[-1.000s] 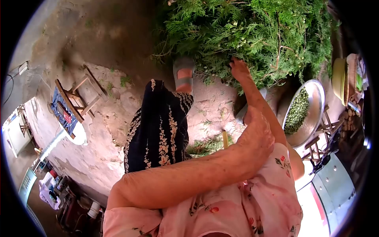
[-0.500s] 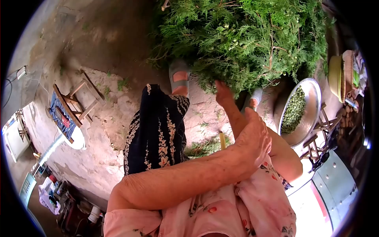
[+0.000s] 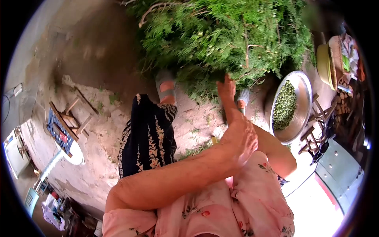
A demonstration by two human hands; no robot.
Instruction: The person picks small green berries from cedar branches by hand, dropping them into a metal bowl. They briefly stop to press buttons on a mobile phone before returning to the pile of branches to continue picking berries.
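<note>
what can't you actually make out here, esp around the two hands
All in the head view:
- Right hand: fingertips sunk in the green branches, so its grip is hidden.
- Left hand: blurred, back toward the camera; the palm and anything in it are hidden.
- Green bits in the metal tray: too small to identify.
- Baskets: blurred and cut off by the lens rim.

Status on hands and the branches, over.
Right hand open, fingertips at edge of branches. Left hand rests on right arm, grip unclear. Tray off right, nothing blocking.
</note>
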